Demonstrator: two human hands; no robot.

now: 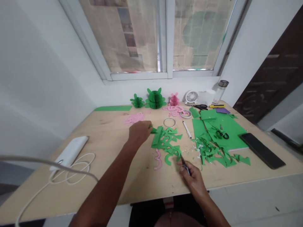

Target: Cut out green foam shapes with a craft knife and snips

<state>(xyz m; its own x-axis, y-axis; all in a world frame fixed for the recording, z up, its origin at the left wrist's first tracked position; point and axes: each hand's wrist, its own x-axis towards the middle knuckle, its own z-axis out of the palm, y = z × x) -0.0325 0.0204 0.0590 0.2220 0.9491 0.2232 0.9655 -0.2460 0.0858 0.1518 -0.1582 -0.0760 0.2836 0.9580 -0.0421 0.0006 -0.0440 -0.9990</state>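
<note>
My left hand (139, 130) reaches over the middle of the table, fingers pinched on a piece of green paper (153, 130). Beside it lies a folded green paper strip (156, 138), next to loose green cut-outs (168, 138) with wavy and curved shapes. Near the front edge my right hand (193, 176) is closed around a slim dark pointed tool (184, 163); its exact kind is unclear. The tool's tip is close to the lower green cut-outs. A wavy pink paper cut-out (157, 160) rests to the left of the tool.
Green scraps (210, 151) and green sheets (230, 130) cover the right side, near a black phone (262, 150). Honeycomb paper figures (155, 99), a small fan (191, 96) and a bottle (220, 91) stand along the back. A white power strip (71, 151) with cable lies left.
</note>
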